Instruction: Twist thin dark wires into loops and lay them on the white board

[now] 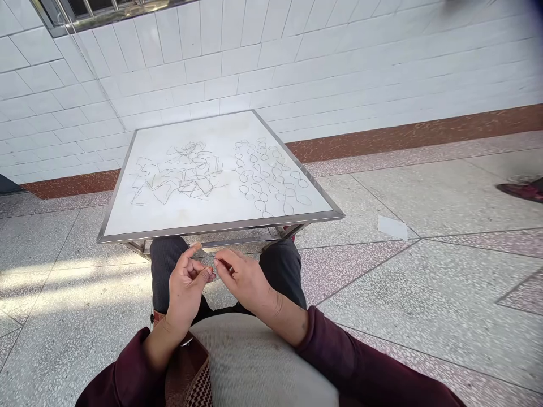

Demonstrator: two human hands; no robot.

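Note:
My left hand (185, 285) and my right hand (242, 278) meet over my lap, just below the near edge of a small white table (212, 217). Both hands pinch a thin piece of wire (213, 267) between fingertips, barely visible. On the table lie two groups of bent wire: a tangled heap of angular wire (178, 175) on the left, and several looped figure-eight wire pieces (271, 175) on the right.
The low table has a metal rim and stands against a white tiled wall (297, 56). Terrazzo floor spreads all round. A scrap of paper (392, 227) lies on the floor to the right. A dark shoe (524, 190) shows at the right edge.

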